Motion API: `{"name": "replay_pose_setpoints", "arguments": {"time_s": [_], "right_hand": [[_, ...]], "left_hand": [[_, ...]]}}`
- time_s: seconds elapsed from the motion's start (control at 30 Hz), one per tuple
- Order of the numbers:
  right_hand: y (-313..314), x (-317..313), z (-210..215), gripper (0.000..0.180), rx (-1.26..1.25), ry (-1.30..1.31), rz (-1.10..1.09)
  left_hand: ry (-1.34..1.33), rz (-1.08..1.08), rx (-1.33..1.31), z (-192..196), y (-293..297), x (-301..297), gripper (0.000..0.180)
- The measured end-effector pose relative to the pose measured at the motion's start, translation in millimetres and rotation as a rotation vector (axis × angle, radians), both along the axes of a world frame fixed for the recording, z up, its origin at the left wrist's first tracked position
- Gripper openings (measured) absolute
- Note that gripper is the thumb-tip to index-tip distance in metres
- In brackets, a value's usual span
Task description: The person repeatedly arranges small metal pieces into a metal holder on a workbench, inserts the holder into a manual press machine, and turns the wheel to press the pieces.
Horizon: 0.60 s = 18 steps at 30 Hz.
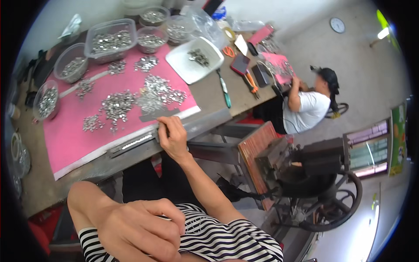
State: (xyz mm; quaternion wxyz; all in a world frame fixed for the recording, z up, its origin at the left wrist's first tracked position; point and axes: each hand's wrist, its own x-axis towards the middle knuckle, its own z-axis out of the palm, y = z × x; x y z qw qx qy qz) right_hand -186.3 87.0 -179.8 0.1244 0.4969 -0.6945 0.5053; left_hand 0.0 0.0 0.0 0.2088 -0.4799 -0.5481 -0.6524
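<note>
My right hand (173, 136) is at the table's front edge, fingers bent around the right end of a narrow dark bar (133, 144) that carries a row of small shiny pieces. Just beyond its fingertips a flat grey plate (158, 114) lies on the pink sheet (70, 139). Loose heaps of small silvery metal pieces (118, 105) spread over that sheet. Raised close in front of my chest, my left hand (142, 227) has its fingers curled in; whatever they may hold is hidden.
Clear plastic tubs (110, 41) of metal pieces line the back. Right of them are a white tray (174, 65), a green-handled tool (224, 89), pliers (252, 83) and orange scissors (228, 51). A co-worker (307, 105) sits at right, beyond a machine with a large handwheel (349, 209).
</note>
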Motion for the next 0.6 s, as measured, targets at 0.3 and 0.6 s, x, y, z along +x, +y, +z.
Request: {"name": "replay_pose_setpoints", "arguments": {"time_s": [0.3,0.6], "right_hand": [[2.9,-6.0,-2.1,0.017,0.079,-0.014,0.002],[12.4,-3.4,-4.3,0.009,0.086,0.002,0.055]], "left_hand": [[-0.178,0.545,-0.115,16.3,-41.2,28.5,0.010],[-0.524,1.852,0.170,-64.2,-263.6,66.6,0.016]]}}
